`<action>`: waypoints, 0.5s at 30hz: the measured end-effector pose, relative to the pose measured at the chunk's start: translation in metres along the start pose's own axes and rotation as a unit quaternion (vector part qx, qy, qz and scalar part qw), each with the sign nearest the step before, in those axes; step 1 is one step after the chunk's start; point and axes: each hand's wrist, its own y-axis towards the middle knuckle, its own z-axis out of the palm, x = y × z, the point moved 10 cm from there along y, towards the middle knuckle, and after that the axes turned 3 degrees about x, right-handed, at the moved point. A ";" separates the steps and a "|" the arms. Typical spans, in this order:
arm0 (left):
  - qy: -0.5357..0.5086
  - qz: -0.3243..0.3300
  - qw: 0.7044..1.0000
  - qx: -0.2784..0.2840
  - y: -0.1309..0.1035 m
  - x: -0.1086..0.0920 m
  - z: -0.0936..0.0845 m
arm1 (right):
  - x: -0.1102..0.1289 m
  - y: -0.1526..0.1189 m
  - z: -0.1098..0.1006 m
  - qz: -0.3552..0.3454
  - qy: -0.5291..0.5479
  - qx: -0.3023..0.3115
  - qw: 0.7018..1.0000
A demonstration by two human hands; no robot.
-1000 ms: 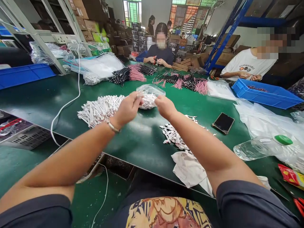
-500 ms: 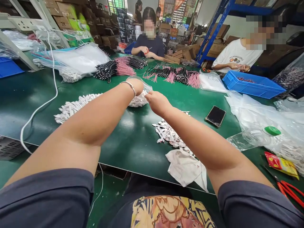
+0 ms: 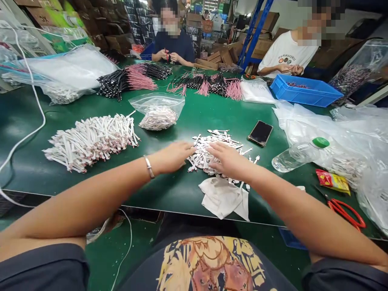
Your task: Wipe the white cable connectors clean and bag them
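Observation:
My left hand (image 3: 174,157) reaches to the left edge of a loose pile of small white cable connectors (image 3: 201,155), fingers stretched out and slightly blurred. Over the same pile lies my right hand (image 3: 228,161), its fingers spread and nothing gripped in them. A clear zip bag (image 3: 159,115) filled with similar white pieces rests on the table just beyond my left hand. Farther left is a bigger, more ordered heap of white connectors (image 3: 93,139) with pinkish ends. A crumpled white cloth (image 3: 224,198) touches the near side of the loose pile.
A phone (image 3: 260,133), a clear bottle (image 3: 298,155), a snack packet (image 3: 332,182) and red-handled scissors (image 3: 347,212) lie to the right. Black and pink wire bundles (image 3: 139,76) and a blue bin (image 3: 306,91) stand farther back. Two people sit across the table.
Both hands have let go of the zip bag, which now stands on the table. They have come back and down to the loose connector pile, and the fingers have opened.

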 end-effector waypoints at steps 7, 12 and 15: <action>0.012 -0.018 1.000 -0.018 0.035 -0.013 0.029 | 0.000 -0.016 0.038 0.022 0.004 0.013 1.000; 0.024 -0.068 0.996 -0.045 0.023 -0.012 0.026 | -0.014 -0.020 0.035 0.033 0.016 -0.003 0.999; 0.019 -0.090 0.994 -0.054 0.006 -0.008 0.017 | -0.013 -0.025 0.029 0.033 0.020 -0.020 0.999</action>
